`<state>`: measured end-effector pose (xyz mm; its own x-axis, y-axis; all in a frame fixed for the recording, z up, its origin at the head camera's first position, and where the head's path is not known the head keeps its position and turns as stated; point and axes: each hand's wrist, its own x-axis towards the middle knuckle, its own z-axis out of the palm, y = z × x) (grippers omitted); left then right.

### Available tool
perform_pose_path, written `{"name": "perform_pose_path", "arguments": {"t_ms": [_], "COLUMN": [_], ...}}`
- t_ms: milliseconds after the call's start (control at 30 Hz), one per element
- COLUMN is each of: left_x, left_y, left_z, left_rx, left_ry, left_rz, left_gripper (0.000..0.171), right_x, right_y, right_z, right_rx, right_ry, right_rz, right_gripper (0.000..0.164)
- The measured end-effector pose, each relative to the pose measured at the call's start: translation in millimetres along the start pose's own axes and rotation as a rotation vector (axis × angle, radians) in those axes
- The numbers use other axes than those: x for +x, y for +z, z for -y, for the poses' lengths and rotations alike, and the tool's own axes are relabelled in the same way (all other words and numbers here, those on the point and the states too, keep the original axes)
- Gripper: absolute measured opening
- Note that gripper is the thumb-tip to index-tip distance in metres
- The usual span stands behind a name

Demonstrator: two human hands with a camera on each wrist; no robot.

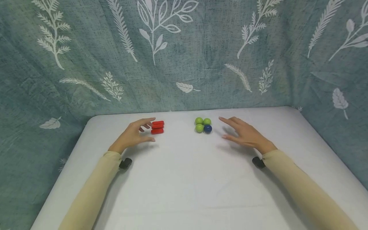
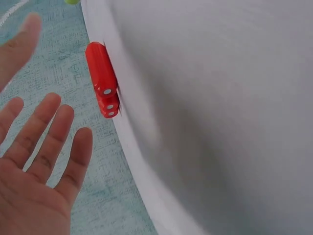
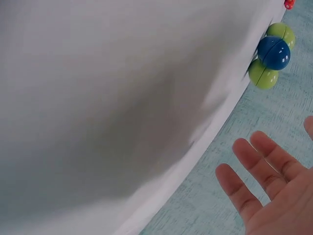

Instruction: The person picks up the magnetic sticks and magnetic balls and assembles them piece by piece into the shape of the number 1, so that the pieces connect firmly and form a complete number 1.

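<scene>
Three short red rods (image 1: 157, 126) lie side by side at the back of the table; the left wrist view shows white dots on the end of each red rod (image 2: 101, 71). My left hand (image 1: 133, 133) hovers at their left, fingers spread and holding nothing. To the right, three green balls (image 1: 199, 120) and one dark blue ball (image 1: 208, 128) sit grouped close together. A seam runs round the blue ball (image 3: 274, 52) in the right wrist view. My right hand (image 1: 242, 132) is held over the table to the right of the balls, thumb and fingers apart, with nothing in it.
A white cloth (image 1: 184, 179) covers the table. Behind and beside it hangs a green-blue curtain (image 1: 201, 80) with white leaf prints. A small black device (image 1: 125, 163) is worn at the left wrist, and another black device (image 1: 258, 162) at the right.
</scene>
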<state>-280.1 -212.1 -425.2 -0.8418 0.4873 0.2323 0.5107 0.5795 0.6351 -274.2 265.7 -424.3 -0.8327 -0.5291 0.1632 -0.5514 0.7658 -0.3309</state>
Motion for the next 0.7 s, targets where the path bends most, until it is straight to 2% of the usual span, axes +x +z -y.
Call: {"name": "perform_pose_path", "arguments": {"t_ms": [333,700], "left_x": [14.9,25.9], "left_y": [8.1,14.0], "left_z": [7.3,7.6], "left_rx": [-0.022,-0.028], "left_ry": [-0.025,-0.061], "left_rz": [0.006,0.058], "left_gripper": [0.072,0.059], "right_x": [26.0,43.4], "right_y": [7.6,14.7], "right_z": [15.1,16.8], "right_rx": [0.018,0.01], "right_ry": [-0.027,-0.059], "right_rz": [0.066,0.078], "right_gripper": [0.07,0.058]}}
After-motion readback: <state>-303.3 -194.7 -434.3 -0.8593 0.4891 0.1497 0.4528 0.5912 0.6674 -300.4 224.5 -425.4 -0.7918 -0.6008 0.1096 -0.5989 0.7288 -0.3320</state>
